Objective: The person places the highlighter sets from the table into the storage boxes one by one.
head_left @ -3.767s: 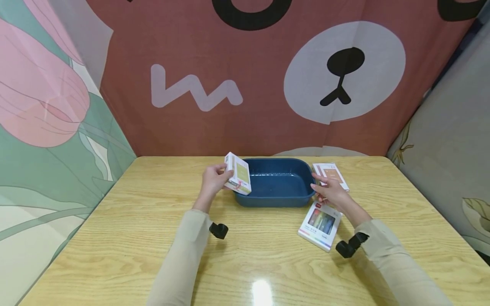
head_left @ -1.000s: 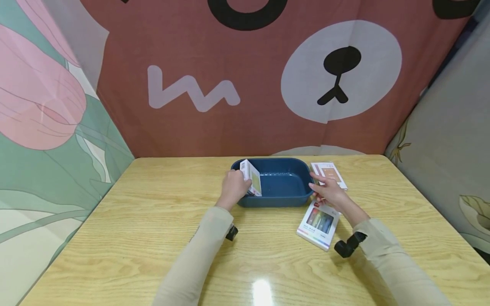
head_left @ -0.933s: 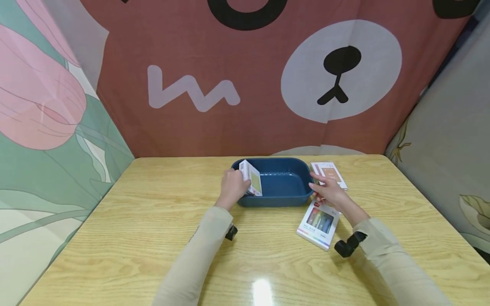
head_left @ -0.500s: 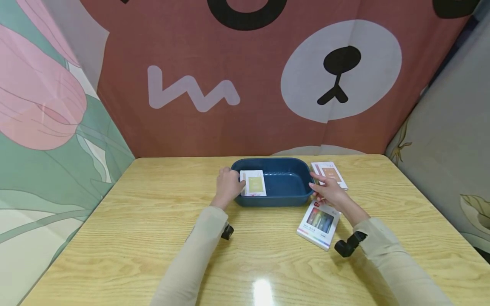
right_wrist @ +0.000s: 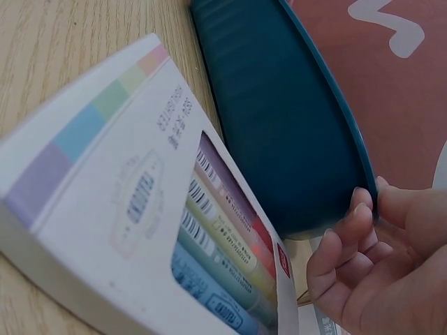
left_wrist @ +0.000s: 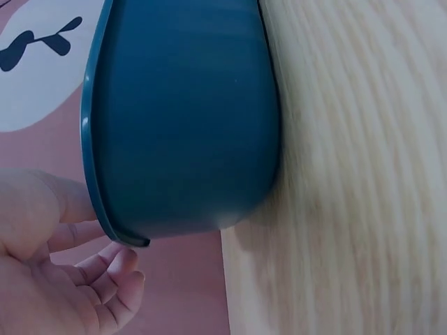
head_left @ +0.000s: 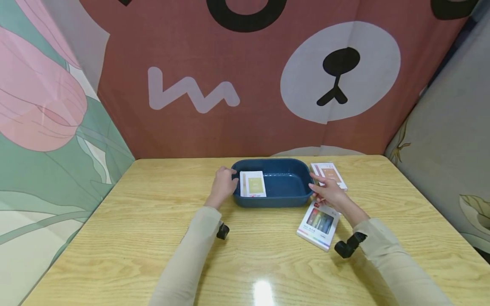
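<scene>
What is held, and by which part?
The right hand pinches the blue bin by its right rim; whether the left hand grips its left rim cannot be told.

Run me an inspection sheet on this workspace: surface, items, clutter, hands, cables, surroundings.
Surface: wood-grain table, bright reflection at the near edge.
Job's things: blue tub holds a green-panelled box at its left end; highlighter box lies window-up off its near right corner; orange-panelled box, right of the tub, is partly hidden by the right hand.
Clutter: nothing seen.
Hands: right pinches the tub's right rim; left hand is at the left rim, grip unclear.
Cables: nothing seen.
Surroundings: bear-print backdrop behind, flower-printed side panels.
</scene>
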A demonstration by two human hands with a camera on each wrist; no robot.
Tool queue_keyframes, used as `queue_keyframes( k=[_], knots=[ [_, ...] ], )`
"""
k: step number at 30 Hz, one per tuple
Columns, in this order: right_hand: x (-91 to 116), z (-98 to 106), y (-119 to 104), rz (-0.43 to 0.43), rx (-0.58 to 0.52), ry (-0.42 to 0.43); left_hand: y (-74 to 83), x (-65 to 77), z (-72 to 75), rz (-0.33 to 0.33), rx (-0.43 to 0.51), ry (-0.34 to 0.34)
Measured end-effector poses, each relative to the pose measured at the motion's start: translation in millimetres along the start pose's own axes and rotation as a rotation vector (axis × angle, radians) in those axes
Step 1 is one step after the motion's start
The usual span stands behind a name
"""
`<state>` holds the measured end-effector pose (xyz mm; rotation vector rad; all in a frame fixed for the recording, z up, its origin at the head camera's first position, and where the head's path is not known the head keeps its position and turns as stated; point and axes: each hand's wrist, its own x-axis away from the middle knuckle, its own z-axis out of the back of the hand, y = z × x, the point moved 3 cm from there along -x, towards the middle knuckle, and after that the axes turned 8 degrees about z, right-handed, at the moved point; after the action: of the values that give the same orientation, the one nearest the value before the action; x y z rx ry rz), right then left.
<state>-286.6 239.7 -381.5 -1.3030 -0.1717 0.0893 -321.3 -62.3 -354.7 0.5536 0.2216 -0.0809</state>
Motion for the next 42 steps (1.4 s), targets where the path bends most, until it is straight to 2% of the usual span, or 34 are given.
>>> queue_keyframes(
  k=[3,7,14,22,28,29,32,35,36,40,42],
  knots=[
    [0.2,0.3,0.2,-0.001,0.014,0.004,-3.2,-1.8,0.6,-0.028,0.026,0.004],
    [0.3,0.3,0.7,0.007,0.012,-0.001,-8.8,-4.3,1.2,-0.024,0.082,-0.028],
    [0.3,1.1,1.5,0.018,0.006,-0.003,-19.4,-9.7,-0.8,0.033,0.250,-0.153],
    [-0.5,0.8,2.2,-0.003,0.007,0.006,-31.8,-16.3,-4.6,0.109,0.324,-0.251],
    [-1.0,0.4,3.8,-0.018,0.006,0.013,-45.0,-19.0,-10.4,0.142,0.543,-0.389],
    [-1.0,0.4,4.2,-0.019,0.002,0.012,-47.9,-19.4,-11.8,0.113,0.601,-0.406],
    [-0.6,0.6,4.9,-0.019,-0.015,0.011,-52.6,-19.3,-14.3,0.110,0.664,-0.436],
    [0.2,0.7,4.8,-0.009,-0.053,0.000,-52.9,-17.9,-13.5,0.139,0.704,-0.456],
    [0.3,0.8,4.7,-0.003,-0.062,-0.007,-51.5,-17.0,-12.2,0.173,0.690,-0.462],
    [0.0,1.4,3.6,0.000,-0.107,-0.016,-43.7,-11.6,-3.1,0.190,0.726,-0.506],
    [-0.8,1.9,2.7,0.005,-0.118,-0.021,-42.6,-10.0,-0.8,0.169,0.731,-0.516]
  ],
)
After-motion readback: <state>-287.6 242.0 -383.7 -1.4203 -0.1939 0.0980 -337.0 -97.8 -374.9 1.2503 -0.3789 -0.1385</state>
